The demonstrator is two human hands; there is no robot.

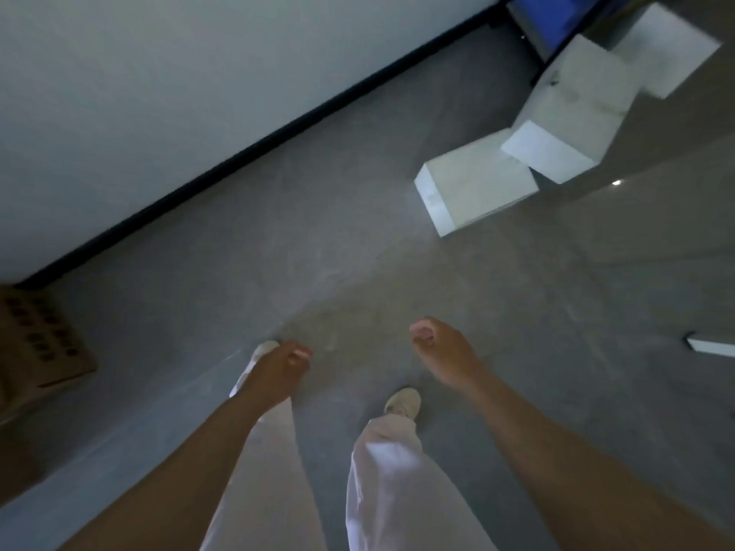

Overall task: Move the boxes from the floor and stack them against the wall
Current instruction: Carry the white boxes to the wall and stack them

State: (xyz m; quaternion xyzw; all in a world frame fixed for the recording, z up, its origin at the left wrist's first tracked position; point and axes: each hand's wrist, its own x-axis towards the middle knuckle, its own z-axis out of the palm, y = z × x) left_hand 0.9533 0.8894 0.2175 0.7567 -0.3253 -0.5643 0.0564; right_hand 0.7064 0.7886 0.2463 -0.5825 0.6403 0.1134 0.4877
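Note:
Several white boxes lie on the grey floor at the upper right: the nearest box [475,184], a small box [547,151] leaning on it, a bigger box [584,93] behind, and a far box [668,49]. The white wall [159,93] with a black skirting runs along the left. My left hand [278,369] and my right hand [441,351] hang in front of me over the floor, fingers loosely curled, holding nothing. Both are well short of the boxes.
A brown cardboard box [39,347] with dark printed marks stands by the wall at the left edge. A blue object [545,13] sits in the far corner. A thin white edge [712,346] shows at the right. My legs in white trousers stand on the floor [318,252].

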